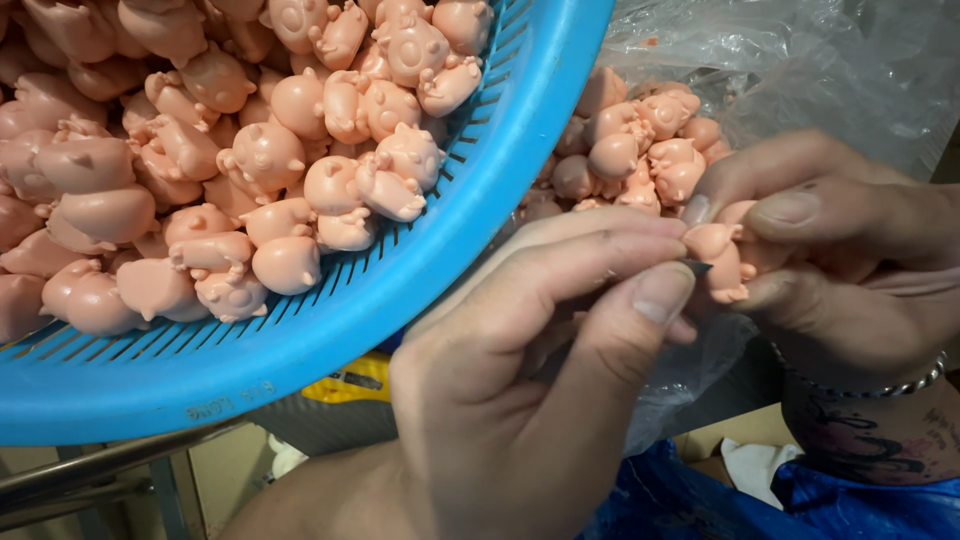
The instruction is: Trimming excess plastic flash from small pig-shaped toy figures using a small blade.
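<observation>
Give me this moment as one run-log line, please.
left hand: pinches small dark blade | right hand: holds pink pig figure | blade tip at figure | blue basket: full of figures | clear bag: more figures

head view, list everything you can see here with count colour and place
basket: one, blue, slotted, upper left
pig figures in basket: many, pink, heaped
clear plastic bag: one, upper right
pig figures in bag: a pile, pink
pig figure: one, pink, in right hand
small blade: one, dark, tip at the figure
blue plastic sheet: bottom right
bracelet: one, silver, right wrist
left hand: pinches the blade
right hand: grips the figure
</observation>
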